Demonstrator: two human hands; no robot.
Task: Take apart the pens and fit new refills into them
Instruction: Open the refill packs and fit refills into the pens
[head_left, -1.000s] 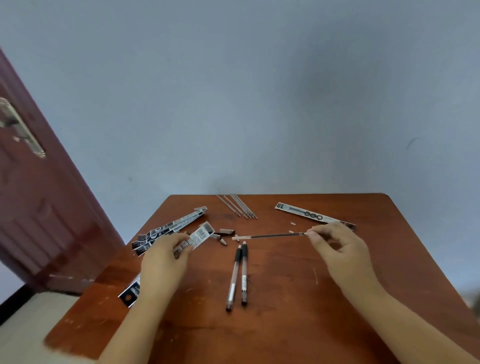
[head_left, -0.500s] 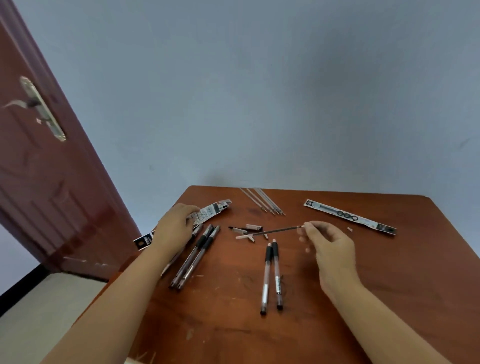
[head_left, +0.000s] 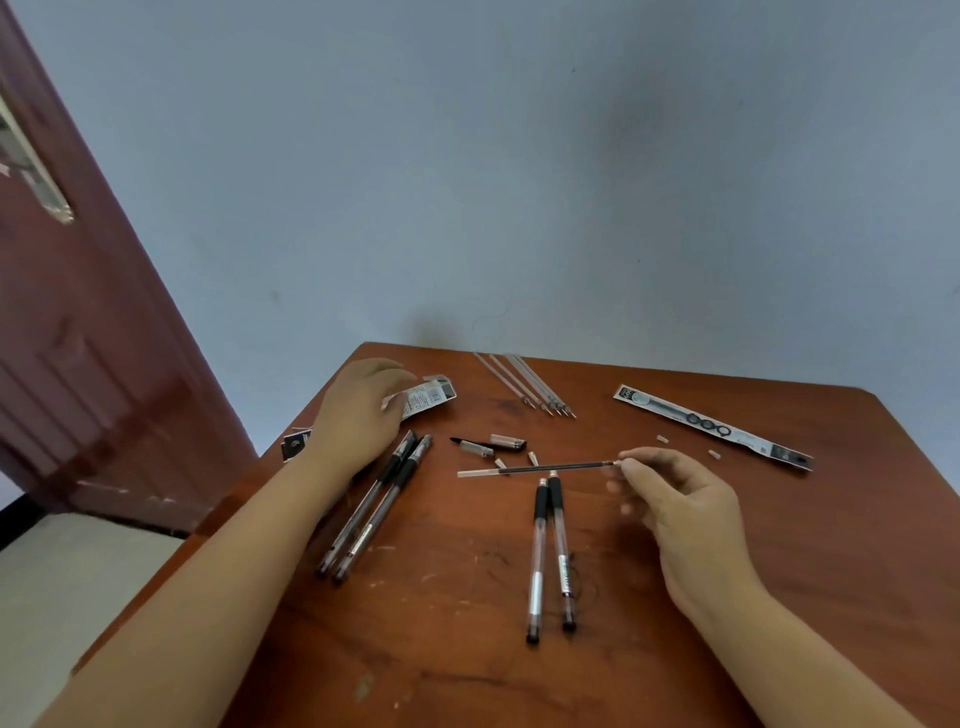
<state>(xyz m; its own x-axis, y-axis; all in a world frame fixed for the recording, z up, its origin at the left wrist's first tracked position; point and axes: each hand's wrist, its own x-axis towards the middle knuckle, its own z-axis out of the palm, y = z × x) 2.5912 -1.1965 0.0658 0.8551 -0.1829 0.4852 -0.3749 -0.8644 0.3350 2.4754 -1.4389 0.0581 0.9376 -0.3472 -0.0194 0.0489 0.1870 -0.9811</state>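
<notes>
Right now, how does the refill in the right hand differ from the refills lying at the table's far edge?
1. The held refill is pinched at one end by the right hand; the far refills lie untouched.
2. The held refill's tube is mostly dark; the far refills look pale.
3. The held refill runs crosswise to the view and is single; the far refills lie diagonally, bundled side by side.
Both are thin, bare tubes outside any pen.

Room was pretty plain. A bare grey-blue wall (head_left: 519, 156) filled most of the view, evenly lit with a soft shadow right above the table's far edge. The table (head_left: 467, 649) was reddish-brown wood, scuffed and scratched, pushed up against that wall. A dark red panelled door (head_left: 78, 364) stood on the left with a metal handle plate (head_left: 31, 166). Pale floor (head_left: 62, 587) showed below it, with a dark skirting strip.
</notes>
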